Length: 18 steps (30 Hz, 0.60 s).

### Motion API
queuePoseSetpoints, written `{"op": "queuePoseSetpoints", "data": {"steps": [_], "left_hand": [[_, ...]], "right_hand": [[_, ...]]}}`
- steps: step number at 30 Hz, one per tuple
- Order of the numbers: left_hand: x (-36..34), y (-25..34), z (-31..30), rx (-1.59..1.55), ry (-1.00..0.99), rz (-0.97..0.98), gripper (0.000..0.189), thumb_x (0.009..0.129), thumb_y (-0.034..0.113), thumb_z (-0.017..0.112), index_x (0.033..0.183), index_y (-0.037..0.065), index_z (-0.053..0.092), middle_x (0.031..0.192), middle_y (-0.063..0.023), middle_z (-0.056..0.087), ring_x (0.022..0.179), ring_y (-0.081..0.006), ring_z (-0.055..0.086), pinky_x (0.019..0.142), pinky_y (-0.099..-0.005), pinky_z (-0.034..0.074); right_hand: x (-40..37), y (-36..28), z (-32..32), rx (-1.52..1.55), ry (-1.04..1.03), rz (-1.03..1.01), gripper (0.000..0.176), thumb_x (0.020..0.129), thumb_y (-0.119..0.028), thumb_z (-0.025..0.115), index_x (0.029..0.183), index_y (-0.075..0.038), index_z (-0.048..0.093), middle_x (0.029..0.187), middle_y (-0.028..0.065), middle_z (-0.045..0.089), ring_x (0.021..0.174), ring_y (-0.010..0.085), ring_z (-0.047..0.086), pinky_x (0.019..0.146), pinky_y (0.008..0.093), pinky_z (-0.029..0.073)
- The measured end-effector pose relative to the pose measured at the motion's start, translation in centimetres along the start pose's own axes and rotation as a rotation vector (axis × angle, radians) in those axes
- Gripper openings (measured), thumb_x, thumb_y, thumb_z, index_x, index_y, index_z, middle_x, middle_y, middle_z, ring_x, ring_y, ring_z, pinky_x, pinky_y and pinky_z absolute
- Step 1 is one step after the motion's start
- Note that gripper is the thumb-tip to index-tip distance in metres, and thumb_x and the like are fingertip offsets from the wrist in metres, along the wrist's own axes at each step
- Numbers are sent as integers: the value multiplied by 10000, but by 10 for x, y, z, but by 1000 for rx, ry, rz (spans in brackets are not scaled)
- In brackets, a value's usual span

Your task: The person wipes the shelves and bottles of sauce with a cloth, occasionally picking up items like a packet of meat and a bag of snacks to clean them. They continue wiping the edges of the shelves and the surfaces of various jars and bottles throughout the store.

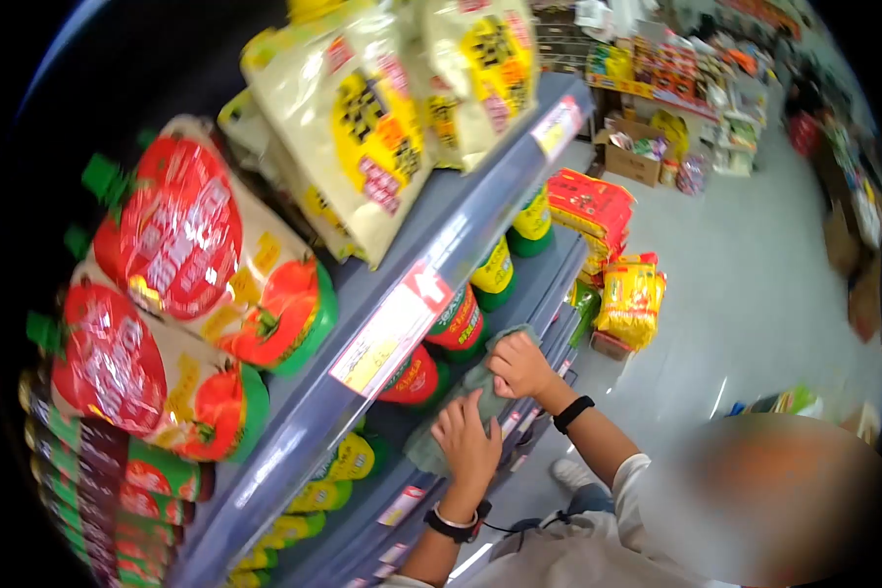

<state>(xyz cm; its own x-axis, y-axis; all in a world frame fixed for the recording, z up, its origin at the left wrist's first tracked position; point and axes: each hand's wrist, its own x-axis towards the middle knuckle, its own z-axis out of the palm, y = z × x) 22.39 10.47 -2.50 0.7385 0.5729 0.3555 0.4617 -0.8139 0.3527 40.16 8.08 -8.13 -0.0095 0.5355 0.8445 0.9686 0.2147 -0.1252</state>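
Observation:
A grey-green cloth (427,449) lies along the front of a lower shelf (387,495), stretched beneath both hands. My left hand (467,447), with a dark watch on its wrist, presses on the cloth with bent fingers. Farther along, my right hand (519,367) has its fingers curled onto the cloth's other end; a black band circles that wrist. Just behind the cloth stand red-labelled green bottles (414,377). Yellow-labelled bottles (353,456) stand in the same row. What lies under the cloth is hidden.
Above my hands juts an upper shelf edge with a price tag (392,328), carrying tomato-print pouches (181,230) and cream-coloured bags (363,137). Stacked yellow packs (630,299) stand on the floor past the shelf end. A cardboard box (633,165) sits farther off. One lower-right area is blurred.

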Motion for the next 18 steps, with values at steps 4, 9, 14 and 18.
{"op": "queuePoseSetpoints", "data": {"steps": [4, 9, 14, 18], "left_hand": [[10, 12, 13, 100, 179, -49, 373, 667, 137, 656, 1008, 66, 524, 907, -96, 505, 884, -276, 492, 748, -405, 345], [3, 1, 5, 60, 188, -10, 337, 681, 140, 628, 997, 59, 544, 895, -95, 508, 837, -267, 492, 714, -390, 368], [-15, -11, -1, 35, 246, -64, 301, 681, 128, 618, 966, 52, 558, 873, -93, 501, 827, -259, 489, 717, -383, 367], [-54, -37, -26, 92, 272, -136, 266, 679, 139, 616, 924, 68, 542, 852, -84, 480, 823, -257, 471, 699, -381, 361]], "right_hand": [[-1, -2, 0, -29, 68, 76, 215, 616, -206, 573, 769, -69, 509, 789, 110, 463, 758, 296, 480, 688, 404, 392], [14, -22, -2, -14, 45, 194, 161, 631, -153, 566, 738, -60, 491, 758, 120, 437, 743, 314, 449, 680, 417, 355], [27, -50, -5, 15, -26, 251, 130, 679, -117, 584, 714, -56, 474, 748, 120, 421, 751, 319, 420, 682, 413, 321], [30, -102, 11, 37, -71, 240, 146, 690, -142, 616, 725, -67, 495, 763, 112, 453, 768, 313, 449, 682, 420, 336]]}}
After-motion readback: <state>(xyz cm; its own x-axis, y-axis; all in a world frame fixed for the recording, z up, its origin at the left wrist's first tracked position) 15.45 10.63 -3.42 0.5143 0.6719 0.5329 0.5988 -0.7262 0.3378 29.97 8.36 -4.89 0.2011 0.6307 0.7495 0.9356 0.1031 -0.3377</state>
